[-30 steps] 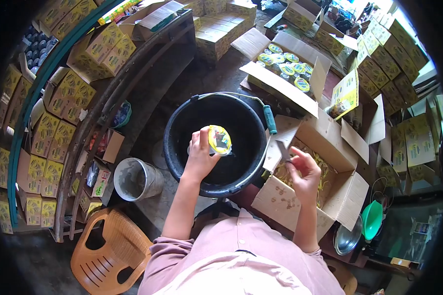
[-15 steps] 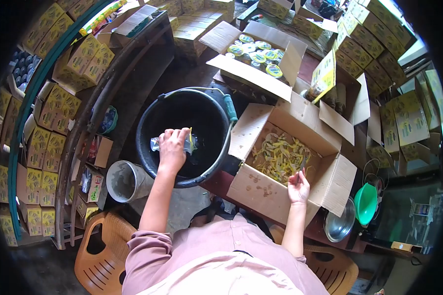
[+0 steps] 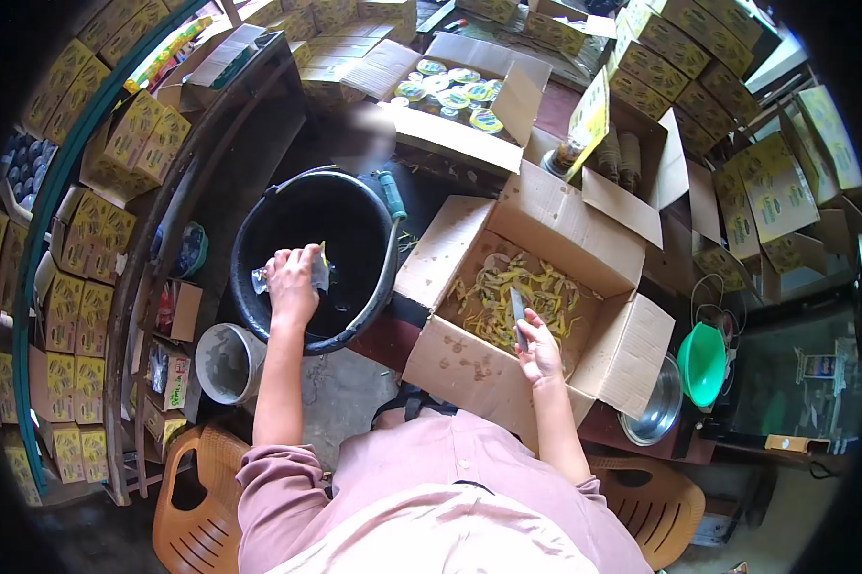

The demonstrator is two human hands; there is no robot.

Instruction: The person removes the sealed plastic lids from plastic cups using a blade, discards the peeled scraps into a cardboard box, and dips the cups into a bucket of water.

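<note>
- Grips a clear cup point(image 3: 321, 277) in the curled fingers of the left hand point(image 3: 292, 285), left of centre, against the dark mouth of a black bucket point(image 3: 283, 212).
- Pinches a grey blade point(image 3: 518, 312) in the closed fingers of the right hand point(image 3: 542, 358), right of centre, over an open carton point(image 3: 469, 368) with yellow scraps point(image 3: 493, 311) inside.
- Between bucket and carton, dark red tabletop point(image 3: 366, 337); lower, grey floor point(image 3: 352, 387) beside a stained pail point(image 3: 228, 365).
- At upper centre, lidded cups point(image 3: 453, 92) in another carton point(image 3: 445, 132).
- At right, a green bowl point(image 3: 703, 365).
- Along the bottom, orange chairs point(image 3: 194, 512).
- At far left and upper right, stacked printed boxes point(image 3: 79, 316).
</note>
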